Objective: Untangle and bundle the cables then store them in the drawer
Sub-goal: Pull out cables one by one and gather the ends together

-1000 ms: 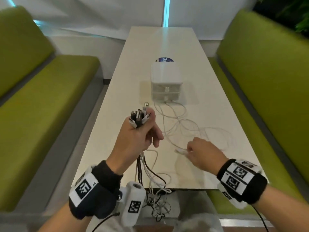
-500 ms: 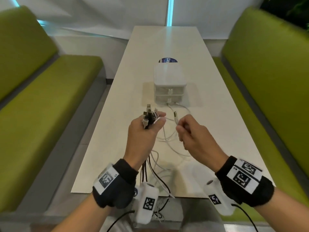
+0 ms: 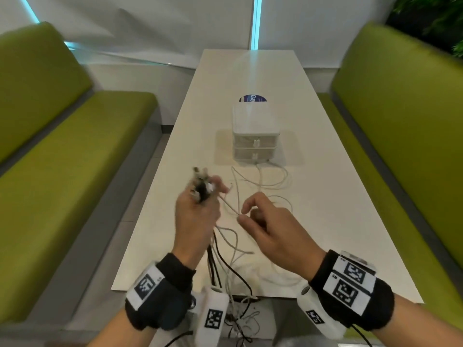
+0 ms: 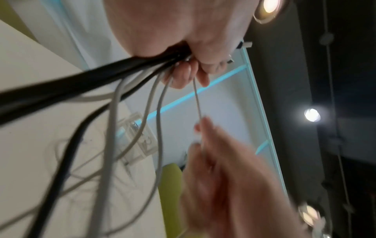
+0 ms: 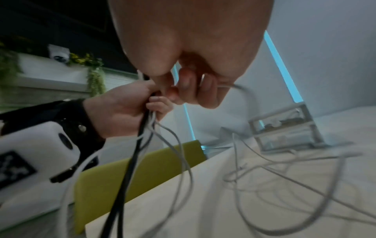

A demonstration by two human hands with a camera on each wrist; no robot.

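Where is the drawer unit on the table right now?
In the head view, the drawer unit stands mid-table, beyond both hands, with white cables lying before it.

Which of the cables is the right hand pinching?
The right hand pinches one thin white cable, running taut from the left hand's bundle; the black cables just hang.

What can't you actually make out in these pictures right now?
- Plug types in the left hand: head view, motion blur.
- Contents of the drawer unit: too small; blurred in wrist views.
- Cable ends below the table edge: tangled, partly hidden by wrist cameras.
- Right hand fingers: left wrist view, smeared.
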